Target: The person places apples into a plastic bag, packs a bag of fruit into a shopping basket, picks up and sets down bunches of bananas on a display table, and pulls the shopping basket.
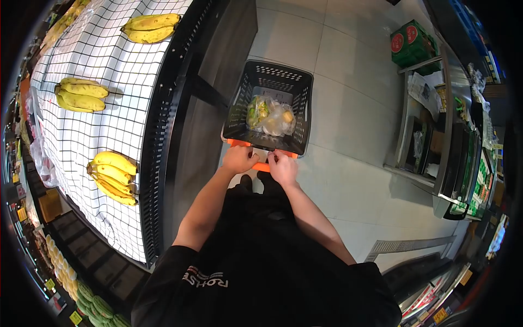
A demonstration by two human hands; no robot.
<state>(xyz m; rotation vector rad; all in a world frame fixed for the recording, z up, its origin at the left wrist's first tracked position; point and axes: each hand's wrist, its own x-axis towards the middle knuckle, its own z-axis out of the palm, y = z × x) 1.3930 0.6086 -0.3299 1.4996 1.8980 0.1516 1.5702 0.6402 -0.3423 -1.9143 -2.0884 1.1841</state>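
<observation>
A dark grey shopping basket (302, 98) with perforated walls is in front of my body. Its orange handle (262, 167) runs toward me at the near end. My left hand (238, 159) is closed around the left part of this handle, and my right hand (283, 169) is closed around its right part. Inside the basket are clear plastic bags of produce (269, 115), with green and yellowish items showing through. The exact kind of produce cannot be made out. Whether the basket touches the floor is unclear.
On my left stands a display with a checked white cover (122, 76). Banana bunches lie there: a far one (151, 28), a middle one (81, 95) and a near one (113, 177). A metal rack (422, 174) and a green box (412, 44) stand right on the tiled floor (348, 114).
</observation>
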